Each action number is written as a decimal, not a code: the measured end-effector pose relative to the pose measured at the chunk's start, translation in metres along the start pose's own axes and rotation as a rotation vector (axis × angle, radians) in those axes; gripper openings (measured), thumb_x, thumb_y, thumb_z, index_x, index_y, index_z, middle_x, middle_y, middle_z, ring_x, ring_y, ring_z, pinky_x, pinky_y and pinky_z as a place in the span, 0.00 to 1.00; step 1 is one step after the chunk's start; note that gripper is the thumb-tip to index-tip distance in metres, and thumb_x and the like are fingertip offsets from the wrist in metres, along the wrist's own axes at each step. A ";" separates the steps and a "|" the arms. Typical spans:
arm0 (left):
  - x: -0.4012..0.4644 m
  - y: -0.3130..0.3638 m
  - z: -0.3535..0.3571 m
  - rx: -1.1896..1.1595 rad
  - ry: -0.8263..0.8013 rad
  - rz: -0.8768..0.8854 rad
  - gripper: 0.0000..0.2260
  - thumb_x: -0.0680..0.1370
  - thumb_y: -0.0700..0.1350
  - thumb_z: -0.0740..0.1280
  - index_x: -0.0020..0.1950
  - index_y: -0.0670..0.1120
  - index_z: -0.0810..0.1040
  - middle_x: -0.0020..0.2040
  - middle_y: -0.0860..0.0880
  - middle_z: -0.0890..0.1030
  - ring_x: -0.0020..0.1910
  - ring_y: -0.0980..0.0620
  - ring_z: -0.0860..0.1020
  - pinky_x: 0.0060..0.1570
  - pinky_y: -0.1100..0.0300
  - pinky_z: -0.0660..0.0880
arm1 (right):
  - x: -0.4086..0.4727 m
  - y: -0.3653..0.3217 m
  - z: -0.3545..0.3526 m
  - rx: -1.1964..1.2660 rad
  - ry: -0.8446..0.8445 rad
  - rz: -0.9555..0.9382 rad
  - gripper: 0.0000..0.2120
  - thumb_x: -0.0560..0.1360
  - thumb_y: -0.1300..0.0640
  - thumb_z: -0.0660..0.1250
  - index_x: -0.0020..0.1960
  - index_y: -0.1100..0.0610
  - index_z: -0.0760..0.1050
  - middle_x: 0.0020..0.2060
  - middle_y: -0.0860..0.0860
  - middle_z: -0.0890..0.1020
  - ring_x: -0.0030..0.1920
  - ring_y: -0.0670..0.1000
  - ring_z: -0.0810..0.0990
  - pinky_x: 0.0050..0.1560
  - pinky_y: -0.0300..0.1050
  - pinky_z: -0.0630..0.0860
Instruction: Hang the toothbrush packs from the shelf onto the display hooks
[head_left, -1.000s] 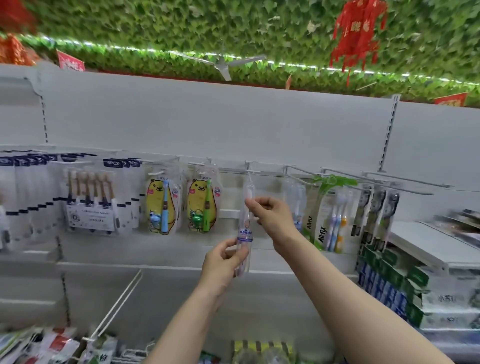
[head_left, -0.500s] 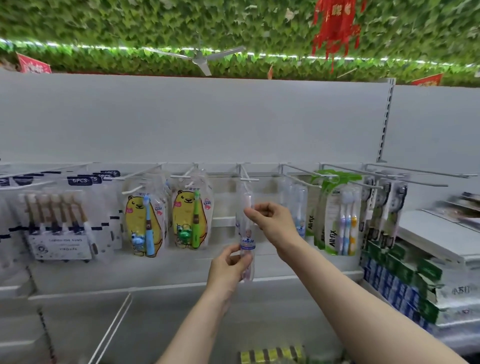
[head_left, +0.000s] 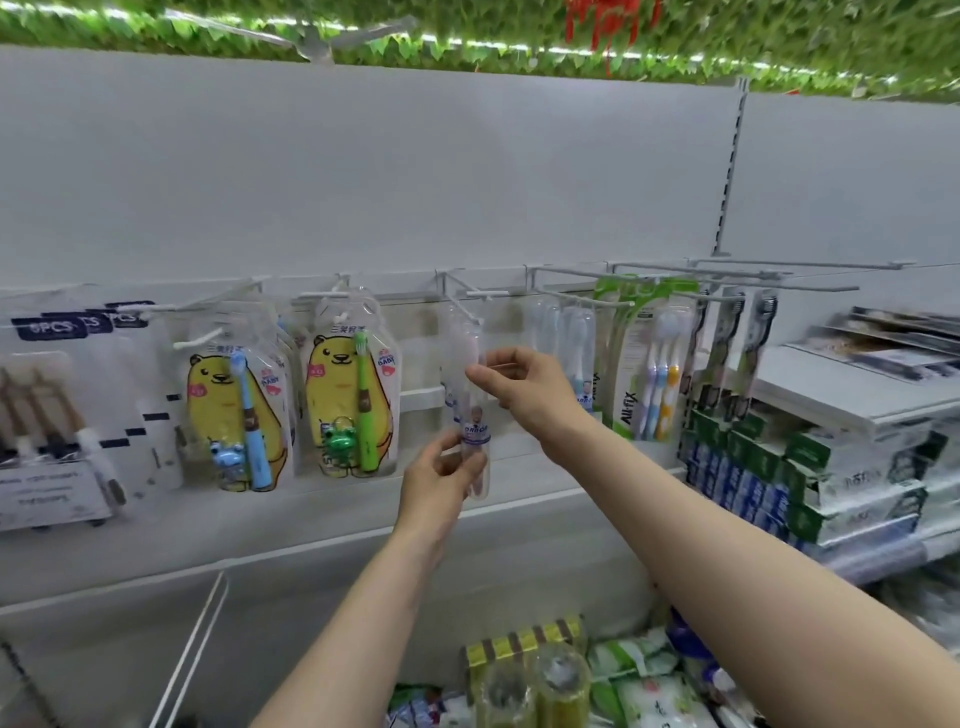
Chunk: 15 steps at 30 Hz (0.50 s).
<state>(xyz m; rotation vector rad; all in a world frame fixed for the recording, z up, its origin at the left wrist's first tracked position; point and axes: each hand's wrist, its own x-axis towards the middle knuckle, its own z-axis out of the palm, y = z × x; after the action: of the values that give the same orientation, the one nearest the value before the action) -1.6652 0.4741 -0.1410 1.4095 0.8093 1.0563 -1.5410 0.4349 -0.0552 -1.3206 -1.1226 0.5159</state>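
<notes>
A slim clear toothbrush pack (head_left: 470, 410) with a purple label hangs upright at the white display hook (head_left: 462, 296) in the middle of the rail. My left hand (head_left: 441, 483) grips its lower end. My right hand (head_left: 524, 384) pinches its upper part just below the hook. Whether the pack's hole sits on the hook I cannot tell. More clear packs (head_left: 571, 343) hang on the hook to the right.
Two yellow bear packs (head_left: 234, 410) (head_left: 348, 400) hang left of the hook, white multi-brush packs (head_left: 57, 415) further left. Green packs (head_left: 649, 374) and long bare hooks (head_left: 779, 273) hang right. Boxed goods (head_left: 810, 478) stack at right; loose packets (head_left: 545, 675) lie below.
The view has tilted down and right, so the rail sits lower in frame and goods below show. Both hands stay on the clear pack at the hook.
</notes>
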 end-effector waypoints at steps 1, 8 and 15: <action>0.000 0.000 -0.001 0.001 -0.004 -0.003 0.12 0.78 0.40 0.70 0.55 0.57 0.77 0.47 0.50 0.84 0.51 0.49 0.81 0.57 0.51 0.77 | 0.000 0.000 0.000 -0.009 -0.001 0.005 0.14 0.74 0.53 0.75 0.56 0.59 0.80 0.47 0.51 0.83 0.46 0.45 0.81 0.43 0.35 0.73; -0.008 0.003 0.000 0.037 0.000 -0.013 0.12 0.79 0.40 0.69 0.60 0.53 0.76 0.48 0.52 0.82 0.50 0.51 0.79 0.58 0.52 0.75 | -0.003 0.002 -0.001 -0.074 0.007 0.018 0.12 0.75 0.52 0.75 0.54 0.56 0.80 0.45 0.49 0.83 0.46 0.46 0.80 0.46 0.41 0.74; -0.039 -0.017 0.024 0.341 0.008 -0.332 0.31 0.73 0.49 0.77 0.72 0.43 0.70 0.68 0.42 0.75 0.64 0.42 0.75 0.67 0.47 0.71 | -0.037 0.018 -0.087 -0.600 -0.048 -0.003 0.18 0.78 0.45 0.69 0.62 0.55 0.78 0.56 0.50 0.82 0.58 0.51 0.80 0.59 0.48 0.76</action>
<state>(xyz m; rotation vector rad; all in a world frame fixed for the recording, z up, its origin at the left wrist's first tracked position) -1.6549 0.4317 -0.1629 1.4850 1.2252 0.6894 -1.4768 0.3649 -0.0730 -1.8253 -1.3788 0.2082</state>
